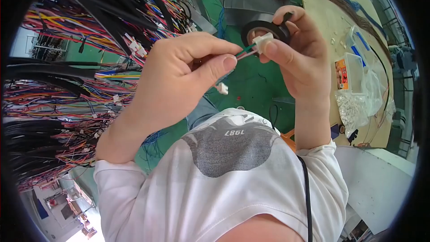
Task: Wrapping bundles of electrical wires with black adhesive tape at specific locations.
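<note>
My left hand (179,74) pinches a few thin wires (246,53), green, red and pale, between thumb and forefinger. These wires run into a white plastic connector (263,42), which my right hand (304,54) grips under its thumb. A roll of black tape (254,29) also sits in the right hand, behind the connector, with a short loose end (288,16) by the fingertips. Below the left hand's fingers hangs a second small white connector (222,88). The curled fingers hide part of the wires and the roll.
Thick bundles of coloured wires and black sleeved cables (103,67) hang at the left. On the right, a wooden table (320,6) bears long wire bundles, a clear plastic box (355,74) and a bag of small white parts (351,110). Green floor (251,85) lies below.
</note>
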Action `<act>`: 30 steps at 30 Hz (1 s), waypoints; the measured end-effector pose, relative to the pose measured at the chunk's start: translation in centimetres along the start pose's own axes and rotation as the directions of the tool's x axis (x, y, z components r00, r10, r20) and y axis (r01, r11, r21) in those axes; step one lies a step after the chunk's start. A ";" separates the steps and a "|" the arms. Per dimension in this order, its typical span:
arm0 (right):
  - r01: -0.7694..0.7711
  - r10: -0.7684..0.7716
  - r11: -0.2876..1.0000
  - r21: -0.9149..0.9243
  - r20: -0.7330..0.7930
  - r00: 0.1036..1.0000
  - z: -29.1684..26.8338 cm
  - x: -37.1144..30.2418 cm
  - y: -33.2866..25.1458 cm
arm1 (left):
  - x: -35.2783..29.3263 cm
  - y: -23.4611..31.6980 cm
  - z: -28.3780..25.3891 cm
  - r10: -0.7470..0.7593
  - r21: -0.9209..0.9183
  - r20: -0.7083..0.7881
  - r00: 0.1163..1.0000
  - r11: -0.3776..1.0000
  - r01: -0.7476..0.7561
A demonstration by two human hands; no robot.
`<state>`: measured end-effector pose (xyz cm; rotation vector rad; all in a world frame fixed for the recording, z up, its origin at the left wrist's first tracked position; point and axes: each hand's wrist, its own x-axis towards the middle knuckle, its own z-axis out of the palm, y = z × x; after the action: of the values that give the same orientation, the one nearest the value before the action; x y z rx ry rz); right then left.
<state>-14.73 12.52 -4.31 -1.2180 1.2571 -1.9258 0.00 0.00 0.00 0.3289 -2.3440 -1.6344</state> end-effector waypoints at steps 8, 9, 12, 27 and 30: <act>0.209 -0.213 0.977 -0.038 -0.183 0.960 2.7 -0.7 1.6 | 0.2 -1.2 0.1 -0.139 -0.546 -0.171 0.975 0.838 0.023; 0.207 -0.210 0.978 -0.035 -0.175 0.962 3.0 -1.0 1.4 | 0.3 -1.3 0.2 -0.118 -0.583 -0.165 0.979 0.813 -0.001; 0.251 -0.303 0.874 -0.417 -0.063 0.951 3.9 -1.3 1.1 | 0.2 -1.2 0.3 -0.105 -0.574 -0.145 0.984 0.819 0.003; 0.241 -0.297 0.875 -0.420 -0.071 0.952 6.1 -0.8 -0.2 | -0.2 -1.1 0.5 -0.054 -0.648 -0.089 0.995 0.762 -0.017; 0.277 -0.332 0.866 -0.416 -0.066 0.941 5.8 -0.8 0.5 | -0.4 -1.0 0.5 -0.055 -0.657 -0.093 0.994 0.753 -0.020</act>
<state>-9.22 10.51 -4.16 -1.5953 1.6794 -2.0620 0.24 0.20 -1.15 0.2720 -1.5342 -2.2494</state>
